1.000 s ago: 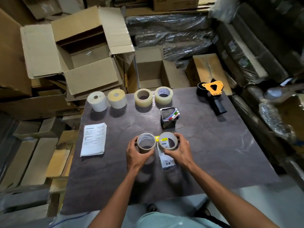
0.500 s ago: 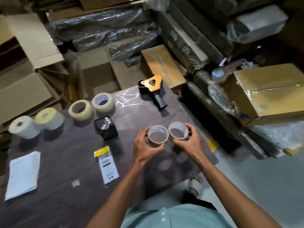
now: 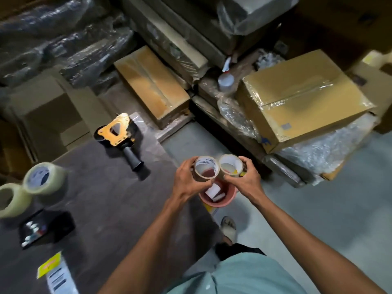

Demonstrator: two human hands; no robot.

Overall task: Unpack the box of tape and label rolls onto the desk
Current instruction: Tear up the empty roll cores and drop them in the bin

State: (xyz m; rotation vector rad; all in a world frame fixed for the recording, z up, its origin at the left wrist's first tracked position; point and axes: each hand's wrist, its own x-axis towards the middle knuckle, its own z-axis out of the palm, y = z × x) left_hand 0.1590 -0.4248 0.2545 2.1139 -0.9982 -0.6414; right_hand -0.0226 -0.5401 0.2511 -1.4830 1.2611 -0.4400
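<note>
Past the desk (image 3: 110,200) edge, above a red bucket (image 3: 226,199), the left hand (image 3: 186,181) grasps one tape roll (image 3: 204,169); the right hand (image 3: 244,180) grasps another roll (image 3: 231,165), the two touching.

Dark desk (image 3: 110,200) bears tape dispenser (image 3: 118,132), tape rolls (image 3: 42,179).

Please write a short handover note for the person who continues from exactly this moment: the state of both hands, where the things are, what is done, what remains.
Left hand grips one tape roll; right hand grips a second roll. Both rolls are held side by side off the desk's right edge, above a pink bucket on the floor.
Done: two clear rolls stand at the left of the desk; the tape dispenser lies at its far edge.
Left: set the two held rolls down on the desk.
</note>
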